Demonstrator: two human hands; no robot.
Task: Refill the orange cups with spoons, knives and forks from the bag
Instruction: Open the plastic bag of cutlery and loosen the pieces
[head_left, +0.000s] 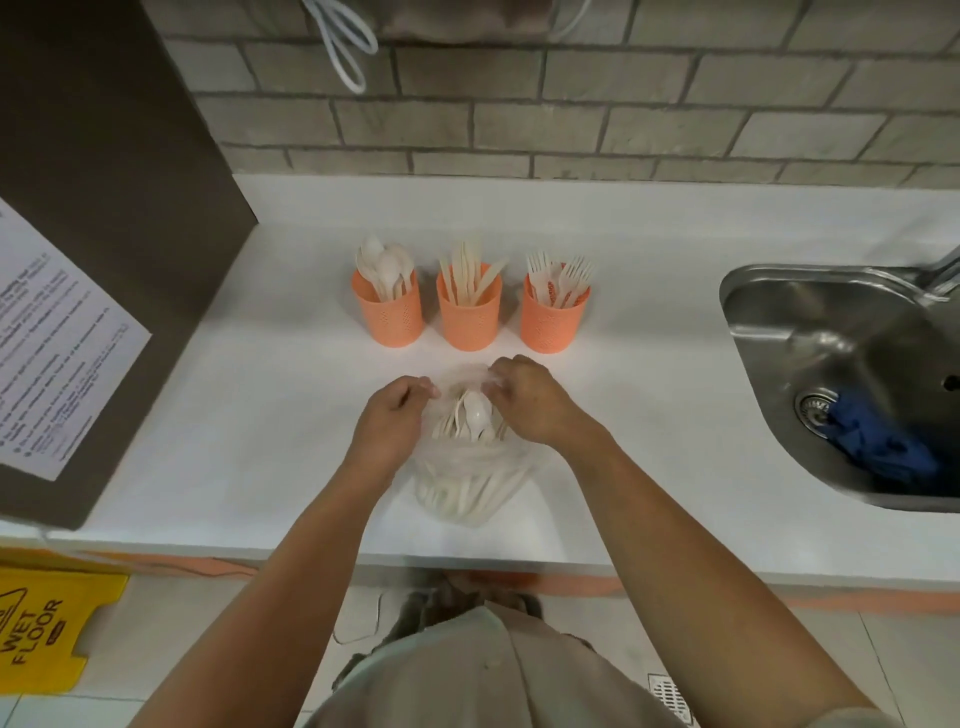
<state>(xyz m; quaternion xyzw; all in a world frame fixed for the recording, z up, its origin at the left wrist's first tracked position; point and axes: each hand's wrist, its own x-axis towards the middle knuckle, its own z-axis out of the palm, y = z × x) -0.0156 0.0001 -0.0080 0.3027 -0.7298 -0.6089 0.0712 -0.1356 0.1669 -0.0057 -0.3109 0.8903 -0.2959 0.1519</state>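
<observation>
Three orange cups stand in a row on the white counter (649, 270). The left cup (388, 314) holds spoons, the middle cup (468, 318) holds knives, and the right cup (551, 323) holds forks. In front of them lies a clear plastic bag (465, 480) full of pale plastic cutlery, its mouth facing the cups. My left hand (388, 420) pinches the left edge of the bag's mouth. My right hand (535, 400) pinches the right edge. Between my hands a white spoon (475, 411) and other utensils stick out of the opening.
A steel sink (831, 332) with a blue cloth (878, 441) in it lies at the right. A brown cabinet (104, 208) with a paper notice (47, 343) stands at the left. A yellow wet-floor sign (47, 629) sits on the floor. A brick wall (571, 114) backs the counter.
</observation>
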